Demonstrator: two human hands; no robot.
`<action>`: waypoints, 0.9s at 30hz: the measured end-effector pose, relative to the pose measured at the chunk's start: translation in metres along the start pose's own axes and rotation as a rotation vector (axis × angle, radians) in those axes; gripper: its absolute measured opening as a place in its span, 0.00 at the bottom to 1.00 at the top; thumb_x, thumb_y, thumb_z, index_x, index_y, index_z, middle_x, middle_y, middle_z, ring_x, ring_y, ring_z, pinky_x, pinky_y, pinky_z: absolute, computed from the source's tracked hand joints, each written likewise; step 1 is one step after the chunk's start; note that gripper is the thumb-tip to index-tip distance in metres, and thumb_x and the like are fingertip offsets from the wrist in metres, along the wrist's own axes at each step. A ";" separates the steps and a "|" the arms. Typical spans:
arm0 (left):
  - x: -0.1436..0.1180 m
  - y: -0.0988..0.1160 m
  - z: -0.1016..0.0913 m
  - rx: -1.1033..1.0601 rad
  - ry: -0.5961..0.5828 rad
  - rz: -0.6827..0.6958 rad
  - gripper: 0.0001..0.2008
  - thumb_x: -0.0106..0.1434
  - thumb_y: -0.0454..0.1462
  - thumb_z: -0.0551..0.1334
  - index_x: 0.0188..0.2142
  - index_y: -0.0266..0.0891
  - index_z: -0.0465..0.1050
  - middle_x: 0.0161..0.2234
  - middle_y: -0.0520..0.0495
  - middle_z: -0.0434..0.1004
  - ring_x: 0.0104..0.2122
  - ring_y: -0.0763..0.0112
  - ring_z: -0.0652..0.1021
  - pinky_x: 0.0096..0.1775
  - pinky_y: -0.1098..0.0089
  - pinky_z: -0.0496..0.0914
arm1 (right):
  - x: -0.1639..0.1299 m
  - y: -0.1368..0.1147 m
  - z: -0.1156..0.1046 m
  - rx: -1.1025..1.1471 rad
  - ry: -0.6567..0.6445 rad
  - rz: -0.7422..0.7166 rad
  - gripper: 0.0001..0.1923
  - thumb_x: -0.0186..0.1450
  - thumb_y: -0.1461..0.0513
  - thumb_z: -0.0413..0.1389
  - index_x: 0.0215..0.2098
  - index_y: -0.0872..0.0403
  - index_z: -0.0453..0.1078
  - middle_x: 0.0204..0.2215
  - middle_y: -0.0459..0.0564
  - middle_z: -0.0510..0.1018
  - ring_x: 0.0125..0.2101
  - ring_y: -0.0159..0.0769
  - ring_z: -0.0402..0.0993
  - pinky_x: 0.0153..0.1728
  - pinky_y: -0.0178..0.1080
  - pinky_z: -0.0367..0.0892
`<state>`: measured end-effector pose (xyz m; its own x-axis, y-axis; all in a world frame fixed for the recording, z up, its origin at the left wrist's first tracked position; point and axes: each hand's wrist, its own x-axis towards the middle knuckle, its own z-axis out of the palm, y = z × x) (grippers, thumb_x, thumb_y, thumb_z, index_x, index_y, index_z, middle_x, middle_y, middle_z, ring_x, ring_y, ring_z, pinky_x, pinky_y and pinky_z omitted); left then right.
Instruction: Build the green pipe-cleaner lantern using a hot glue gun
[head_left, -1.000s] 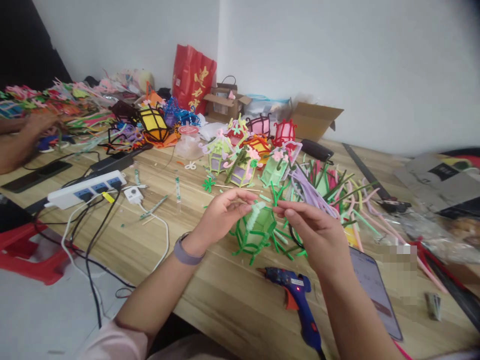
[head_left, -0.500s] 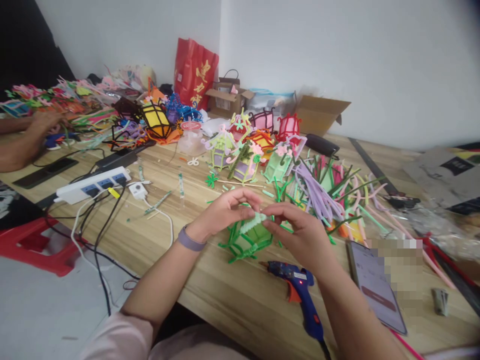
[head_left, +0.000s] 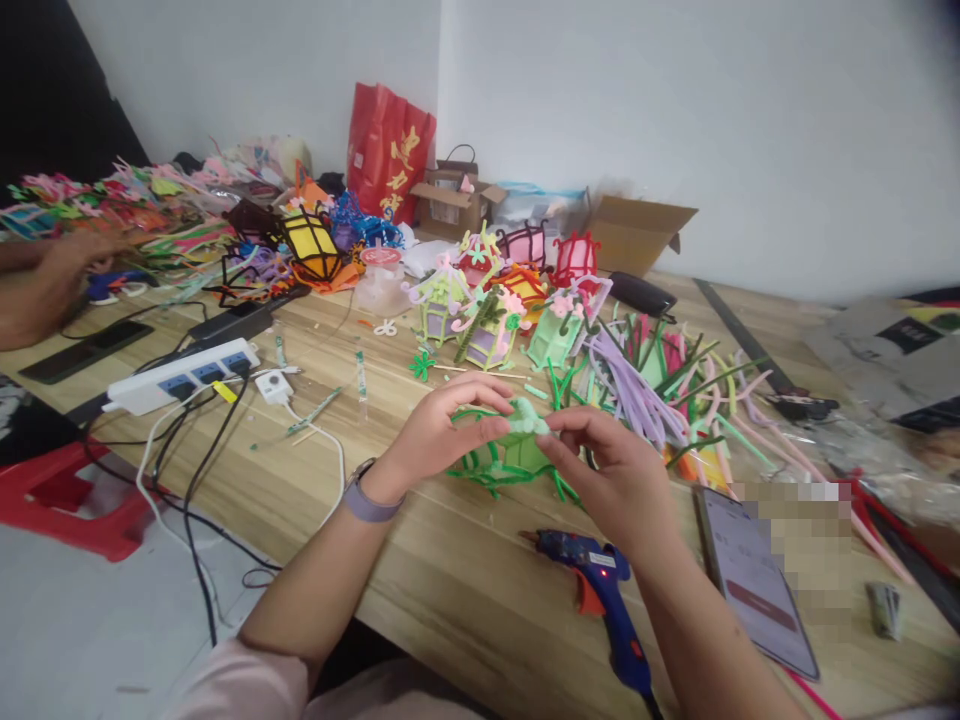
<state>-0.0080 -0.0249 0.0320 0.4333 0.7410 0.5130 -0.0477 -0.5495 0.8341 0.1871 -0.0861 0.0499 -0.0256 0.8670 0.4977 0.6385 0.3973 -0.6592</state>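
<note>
A small pale green fuzzy pipe-cleaner piece (head_left: 527, 416) is held up between my hands. The thumb and fingers of my left hand (head_left: 450, 425), with a mauve watch band on the wrist, are closed on its left side. My right hand (head_left: 611, 470) pinches its right end between thumb and index finger. Just behind and below the piece, a green pipe-cleaner lantern (head_left: 529, 455) lies on the table, partly covered by my hands. A blue glue gun (head_left: 600, 575) with an orange trigger and a lit red light rests below my right hand.
Finished lanterns (head_left: 487, 325) and bundled purple pipe cleaners (head_left: 637, 385) stand beyond my hands. A power strip (head_left: 184, 373) with cables is at left, a phone (head_left: 757, 580) at right. Another person's hand (head_left: 71, 270) works at far left. A red bag (head_left: 390, 150) stands behind.
The pale green piece has turned in my fingers, from a slanting strip to a more bunched shape. My left fingers have shifted along it. The glue gun stays where it was.
</note>
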 end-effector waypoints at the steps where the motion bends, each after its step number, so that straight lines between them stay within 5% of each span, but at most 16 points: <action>1: 0.000 -0.001 0.000 0.026 -0.012 -0.003 0.08 0.63 0.42 0.64 0.35 0.40 0.78 0.44 0.43 0.78 0.47 0.64 0.76 0.52 0.62 0.68 | 0.001 0.002 0.001 -0.003 -0.002 0.016 0.05 0.61 0.58 0.58 0.32 0.50 0.73 0.20 0.42 0.72 0.21 0.32 0.67 0.26 0.35 0.65; 9: 0.002 -0.007 0.001 0.282 0.004 -0.011 0.06 0.60 0.40 0.66 0.34 0.40 0.78 0.37 0.46 0.79 0.43 0.64 0.76 0.50 0.62 0.67 | 0.008 0.018 0.000 0.096 -0.064 0.106 0.10 0.60 0.54 0.59 0.34 0.51 0.76 0.25 0.46 0.78 0.25 0.34 0.73 0.30 0.37 0.68; 12: 0.003 -0.007 0.001 0.269 0.064 -0.033 0.05 0.61 0.39 0.65 0.32 0.40 0.78 0.35 0.47 0.79 0.40 0.66 0.76 0.46 0.65 0.68 | 0.014 0.029 -0.018 0.117 0.056 0.210 0.12 0.60 0.53 0.59 0.34 0.51 0.77 0.30 0.48 0.82 0.29 0.37 0.76 0.32 0.38 0.69; 16: 0.003 -0.008 0.001 0.199 0.120 -0.080 0.06 0.60 0.38 0.65 0.30 0.38 0.76 0.33 0.47 0.77 0.36 0.69 0.75 0.40 0.69 0.69 | 0.019 0.048 -0.042 -0.047 0.166 0.280 0.16 0.61 0.50 0.55 0.29 0.51 0.78 0.21 0.46 0.78 0.24 0.36 0.73 0.27 0.37 0.65; 22: 0.002 -0.013 0.002 0.199 0.219 -0.098 0.06 0.60 0.39 0.64 0.31 0.38 0.76 0.33 0.47 0.76 0.35 0.69 0.74 0.36 0.70 0.68 | 0.022 0.060 -0.050 -0.325 -0.046 0.224 0.15 0.62 0.53 0.53 0.30 0.52 0.78 0.21 0.47 0.78 0.23 0.37 0.72 0.26 0.37 0.62; 27: 0.000 -0.017 0.006 0.270 0.276 -0.095 0.07 0.62 0.40 0.63 0.32 0.38 0.74 0.34 0.48 0.74 0.34 0.71 0.74 0.35 0.72 0.68 | 0.022 0.069 -0.034 -0.642 -0.483 0.323 0.09 0.62 0.61 0.54 0.29 0.52 0.77 0.27 0.50 0.81 0.28 0.37 0.74 0.29 0.36 0.61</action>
<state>-0.0017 -0.0178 0.0166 0.1641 0.8494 0.5016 0.2353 -0.5275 0.8163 0.2571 -0.0497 0.0345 0.0013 0.9988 -0.0493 0.9780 -0.0116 -0.2085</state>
